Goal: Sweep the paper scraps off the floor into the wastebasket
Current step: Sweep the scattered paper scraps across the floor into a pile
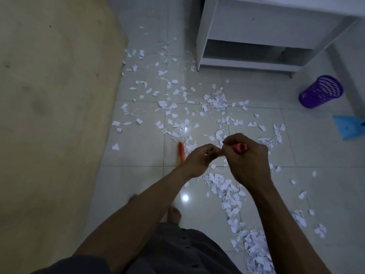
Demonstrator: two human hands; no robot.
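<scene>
Fingers [231, 141] of the right hand [247, 158] are clenching a red handle [240, 148] (left hand [197, 158] curling, grasp unclear). White paper scraps [217, 99] are littering the floor [138, 155].

Home room, glossy tiled floor [256, 161], white shelf unit [256, 36], purple wastebasket [320, 91], person's bare feet [174, 212]

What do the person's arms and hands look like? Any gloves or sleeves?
No gloves. The left hand and right hand are both bare, with no watch or bracelet showing. The forearms are bare too. A dark sleeve only shows high on the left arm, at the bottom edge, beside dark clothing with small buttons.
</scene>
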